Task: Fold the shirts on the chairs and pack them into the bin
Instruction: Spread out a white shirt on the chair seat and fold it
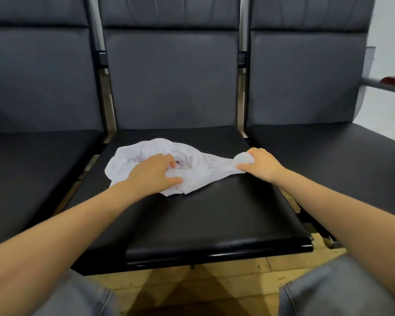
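Bunching one end of the white shirt (146, 160) in curled fingers, the right hand (261, 165) has its grip at the middle right of the frame, a wad of cloth showing between thumb and fingers. The left hand (154, 172) sits just left of centre, fingers bent down into the crumpled bulk and thumb lying along a fold, so it also pinches cloth rather than resting flat. Between the two grips the shirt is drawn into a twisted band running left to right across the picture; that is its long axis, and most of the loose cloth lies beyond and to the left of the left hand. Spreading it would likely mean parting the hands along that line, and the left hand is nearer the heap. The shirt lies on the back half of the middle chair seat (210, 215), smooth black padding with bare room toward the viewer. Dark seats flank it on both sides, with wooden floor (192, 290) below. No bin is in view.
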